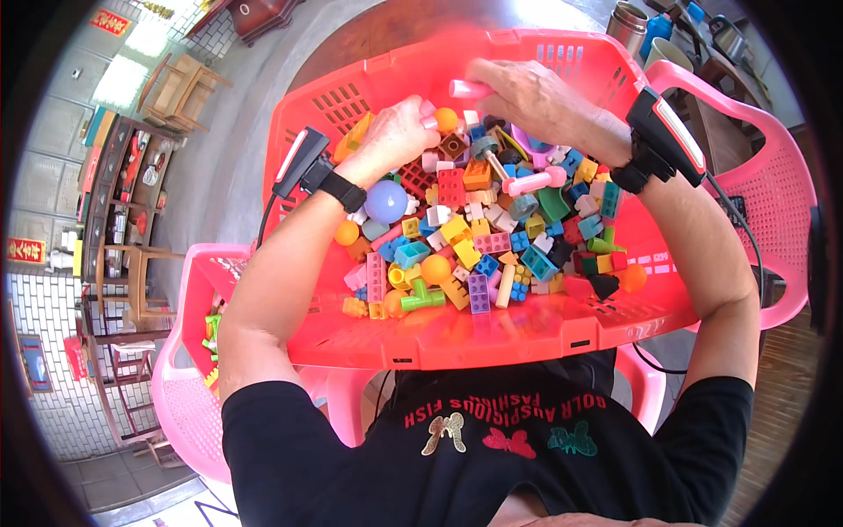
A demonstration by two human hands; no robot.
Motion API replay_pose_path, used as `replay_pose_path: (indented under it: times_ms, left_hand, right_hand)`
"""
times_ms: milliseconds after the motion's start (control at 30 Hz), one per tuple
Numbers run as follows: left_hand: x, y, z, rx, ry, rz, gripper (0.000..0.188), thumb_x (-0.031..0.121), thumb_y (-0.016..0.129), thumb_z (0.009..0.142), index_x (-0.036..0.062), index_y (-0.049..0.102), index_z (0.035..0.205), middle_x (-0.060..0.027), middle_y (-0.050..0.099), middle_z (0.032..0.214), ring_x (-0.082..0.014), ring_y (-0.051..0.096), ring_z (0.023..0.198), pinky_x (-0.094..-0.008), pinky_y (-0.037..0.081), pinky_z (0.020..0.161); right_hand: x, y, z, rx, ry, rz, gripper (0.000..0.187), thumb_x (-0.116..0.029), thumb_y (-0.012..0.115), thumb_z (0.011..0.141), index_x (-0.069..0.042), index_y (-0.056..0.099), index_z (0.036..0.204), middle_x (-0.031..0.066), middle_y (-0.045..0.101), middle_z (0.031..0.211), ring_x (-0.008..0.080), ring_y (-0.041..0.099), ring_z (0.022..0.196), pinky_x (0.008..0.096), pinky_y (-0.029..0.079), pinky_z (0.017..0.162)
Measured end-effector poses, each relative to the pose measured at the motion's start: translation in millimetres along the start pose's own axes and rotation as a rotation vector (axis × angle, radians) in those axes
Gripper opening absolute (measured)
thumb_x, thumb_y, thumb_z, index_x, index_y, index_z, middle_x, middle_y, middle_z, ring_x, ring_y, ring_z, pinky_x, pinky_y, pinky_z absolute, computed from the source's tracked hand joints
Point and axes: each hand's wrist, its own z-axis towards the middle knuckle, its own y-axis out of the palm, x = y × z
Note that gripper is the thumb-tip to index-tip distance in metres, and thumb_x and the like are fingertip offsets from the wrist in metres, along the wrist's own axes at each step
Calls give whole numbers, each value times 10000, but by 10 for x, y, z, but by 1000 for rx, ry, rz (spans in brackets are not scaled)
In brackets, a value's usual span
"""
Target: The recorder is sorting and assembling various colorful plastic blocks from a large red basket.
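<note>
A large red plastic basket [413, 353] full of mixed toy blocks lies in front of me. Over its far left part, my left hand [395, 136] is closed on a small pink toy piece [428, 115], mostly covered by the fingers. My right hand [536, 98], at the far middle, grips a pink rod-shaped toy piece [471, 90] whose rounded end sticks out to the left. Below the right hand, a pink toy piece with a knobbed end [536, 181] rests on the heap. A periwinkle ball [385, 202] sits near my left wrist.
A pink plastic chair [773, 189] stands at the right, another pink chair [189, 391] at the left. Beside the basket on the left, a smaller red container [200, 294] holds green and yellow pieces. Beyond are a round wooden table [369, 31] and a metal flask [626, 25].
</note>
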Motion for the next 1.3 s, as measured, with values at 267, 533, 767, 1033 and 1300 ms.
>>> replay_pose_path:
  times_ms: [267,533,767,1033,1300]
  left_hand:
    - [72,-174,37,-39,-187,-1145,243,332,548,882,90,530,891,7,473,717,-115,466,620,-297,425,605]
    - [102,-238,16,-77,-173,-1255,309,400,541,935,101,532,858,18,452,672,-111,433,596,-275,376,555]
    - [190,-303,-4,-46,-87,-1360,183,240,626,897,111,546,796,6,546,742,-100,524,664,-258,429,595]
    - [160,-265,-19,-221,2,-1273,178,210,631,883,112,523,781,10,542,740,-90,482,628,-254,428,566]
    - [267,-157,-72,-196,-6,-1127,228,342,584,909,125,548,849,27,519,782,-76,459,630,-245,426,553]
  right_hand:
    - [60,42,-15,-27,64,100,246,-183,578,873,-24,461,1020,216,583,827,411,571,837,466,437,697]
    - [-121,-32,37,-194,198,277,230,-159,572,882,-9,461,1016,215,548,784,395,539,757,429,420,670]
    - [-113,1,17,-111,208,335,193,-163,555,895,-12,468,977,188,573,750,314,605,676,397,459,614]
    - [-206,-40,29,-142,161,384,181,-151,545,914,2,478,983,180,570,707,285,602,628,385,459,604]
    - [-324,-3,11,-144,158,512,197,-177,542,926,-2,468,980,236,575,791,441,566,805,435,456,654]
